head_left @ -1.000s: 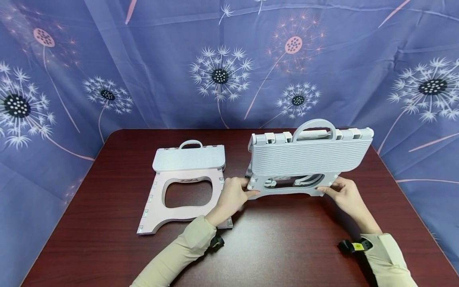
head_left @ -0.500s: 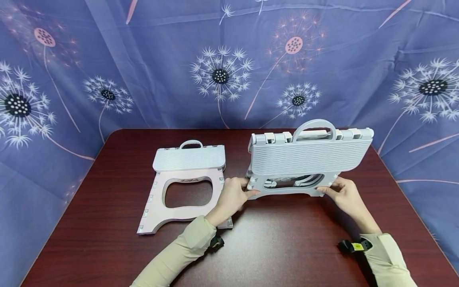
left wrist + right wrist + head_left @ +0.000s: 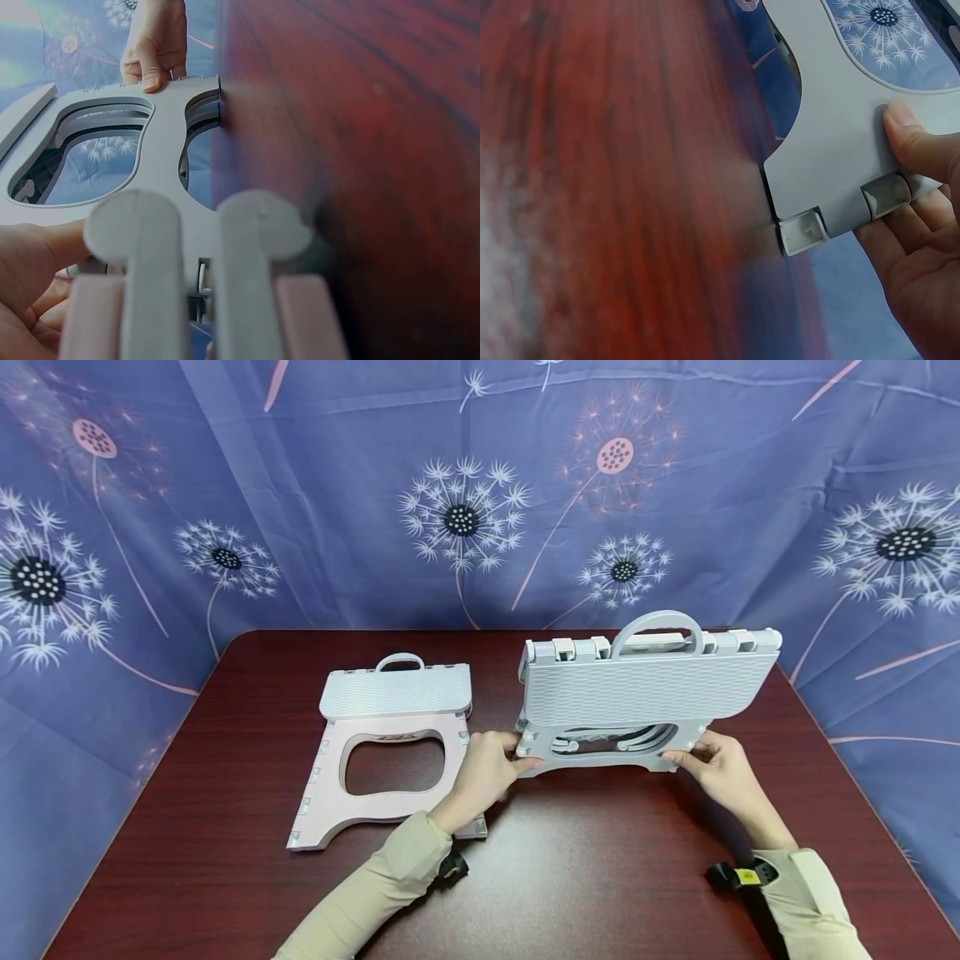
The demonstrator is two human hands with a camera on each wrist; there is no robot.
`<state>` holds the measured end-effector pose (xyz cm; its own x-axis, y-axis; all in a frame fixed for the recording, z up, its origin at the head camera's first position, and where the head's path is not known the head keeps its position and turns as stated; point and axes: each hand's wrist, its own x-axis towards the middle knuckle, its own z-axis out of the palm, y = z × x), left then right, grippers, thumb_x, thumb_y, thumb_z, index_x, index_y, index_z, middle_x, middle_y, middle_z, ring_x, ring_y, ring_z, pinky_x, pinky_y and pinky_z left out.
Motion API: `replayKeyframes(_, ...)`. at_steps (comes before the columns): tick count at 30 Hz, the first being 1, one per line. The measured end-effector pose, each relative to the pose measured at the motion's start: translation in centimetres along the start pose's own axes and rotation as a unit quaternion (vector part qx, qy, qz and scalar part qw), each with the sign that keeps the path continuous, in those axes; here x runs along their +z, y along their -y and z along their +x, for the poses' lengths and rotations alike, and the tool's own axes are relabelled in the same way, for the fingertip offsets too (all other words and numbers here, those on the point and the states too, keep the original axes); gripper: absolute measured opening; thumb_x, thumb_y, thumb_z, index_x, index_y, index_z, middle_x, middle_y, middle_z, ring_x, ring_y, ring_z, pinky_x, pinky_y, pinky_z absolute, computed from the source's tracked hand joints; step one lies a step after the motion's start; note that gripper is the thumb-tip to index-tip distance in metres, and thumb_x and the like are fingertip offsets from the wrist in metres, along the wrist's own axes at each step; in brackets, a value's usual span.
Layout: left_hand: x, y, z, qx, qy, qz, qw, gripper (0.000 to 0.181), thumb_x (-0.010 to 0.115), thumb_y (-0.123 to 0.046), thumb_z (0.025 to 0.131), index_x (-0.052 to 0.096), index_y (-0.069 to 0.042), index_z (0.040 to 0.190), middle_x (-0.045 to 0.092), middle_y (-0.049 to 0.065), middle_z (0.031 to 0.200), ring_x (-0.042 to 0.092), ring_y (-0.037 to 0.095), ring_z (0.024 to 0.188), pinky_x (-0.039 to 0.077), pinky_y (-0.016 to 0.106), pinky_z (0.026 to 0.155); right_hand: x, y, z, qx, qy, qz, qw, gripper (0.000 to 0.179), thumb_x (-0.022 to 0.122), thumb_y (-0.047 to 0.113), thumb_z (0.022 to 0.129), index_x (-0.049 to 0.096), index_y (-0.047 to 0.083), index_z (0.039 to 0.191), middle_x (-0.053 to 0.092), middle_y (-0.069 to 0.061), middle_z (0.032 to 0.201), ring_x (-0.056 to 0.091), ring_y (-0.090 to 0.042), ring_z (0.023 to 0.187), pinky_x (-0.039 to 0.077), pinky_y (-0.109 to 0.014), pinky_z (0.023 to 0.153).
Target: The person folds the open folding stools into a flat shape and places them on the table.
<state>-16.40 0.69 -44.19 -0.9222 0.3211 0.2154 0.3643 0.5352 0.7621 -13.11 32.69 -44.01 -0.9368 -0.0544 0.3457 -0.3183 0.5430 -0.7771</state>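
Observation:
A grey folding stool (image 3: 637,689) stands on its legs at the right of the table, its ridged seat halves hanging down at front and back below an arched carry handle (image 3: 660,625). My left hand (image 3: 487,768) grips its lower left leg edge, thumb in front. At the lower right leg edge my right hand (image 3: 720,768) holds on, its thumb on the front panel and fingers behind, as the right wrist view shows on the grey leg panel (image 3: 832,127). Both leg panels have wide oval cutouts.
Folded down flat, a pink-legged stool (image 3: 327,802) with a pale seat lies left of my left forearm. Its blurred feet (image 3: 154,262) fill the front of the left wrist view. The dark red wooden table (image 3: 585,877) meets a blue dandelion-print cloth (image 3: 337,485) behind.
Inside the grey stool, seen through the front cutout, the rear leg part has shifted slightly toward the front panel. My hands and the pink-legged stool stay where they were.

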Motion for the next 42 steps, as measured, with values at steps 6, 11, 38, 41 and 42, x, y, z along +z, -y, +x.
replayKeyframes(6, -0.1, 0.0, 0.0, 0.002, -0.002, -0.001, 1.0000, 0.018, 0.082, -0.025, 0.075, 0.076, -0.008, 0.080, 0.072, 0.001, 0.068, 0.039, -0.002, 0.053, 0.034, 0.014, 0.046, 0.1, -2.6, -0.1, 0.001, -0.001, -0.005, 1.0000, 0.012, 0.076, -0.006, 0.076, 0.067, -0.006, 0.084, 0.068, 0.012, 0.068, 0.051, 0.012, 0.059, 0.039, -0.016, 0.049)
replayKeyframes(11, 0.0, 0.1, 0.0, 0.019, -0.009, 0.000, 0.9998, 0.018, 0.082, -0.025, 0.075, 0.076, -0.008, 0.080, 0.074, 0.002, 0.070, 0.042, -0.004, 0.055, 0.038, 0.014, 0.049, 0.0, -3.0, -0.1, -0.004, 0.003, 0.005, 1.0000, 0.015, 0.078, 0.008, 0.080, 0.068, -0.002, 0.085, 0.071, 0.003, 0.070, 0.054, 0.011, 0.062, 0.042, -0.014, 0.053)
replayKeyframes(38, -0.5, 0.1, -0.7, 0.029, -0.040, 0.061, 0.9969, 0.016, 0.083, -0.027, 0.073, 0.077, -0.014, 0.079, 0.069, -0.003, 0.063, 0.036, -0.001, 0.051, 0.030, 0.015, 0.046, -0.9, -3.0, -0.1, 0.043, 0.010, 0.016, 0.9989, 0.025, 0.079, -0.007, 0.072, 0.073, 0.001, 0.095, 0.068, 0.029, 0.083, 0.063, 0.010, 0.074, 0.048, -0.011, 0.065)
replayKeyframes(41, -0.5, -0.1, -0.8, 0.019, -0.044, 0.063, 0.9969, 0.016, 0.083, -0.028, 0.073, 0.077, -0.014, 0.080, 0.064, -0.004, 0.056, 0.030, -0.001, 0.049, 0.026, 0.015, 0.044, -1.0, -3.2, -0.1, 0.041, 0.013, 0.026, 0.9987, 0.027, 0.079, -0.008, 0.072, 0.073, 0.003, 0.096, 0.068, 0.028, 0.083, 0.064, 0.010, 0.075, 0.049, -0.011, 0.065)
replayKeyframes(42, -0.5, -0.1, -0.8, 0.017, -0.046, 0.063, 0.9968, 0.016, 0.083, -0.028, 0.073, 0.077, -0.014, 0.080, 0.062, -0.004, 0.054, 0.029, -0.001, 0.049, 0.025, 0.015, 0.043, -1.0, -3.2, -0.2, 0.040, 0.016, 0.029, 0.9987, 0.027, 0.079, -0.008, 0.072, 0.073, 0.003, 0.096, 0.068, 0.028, 0.084, 0.064, 0.010, 0.075, 0.050, -0.011, 0.065)
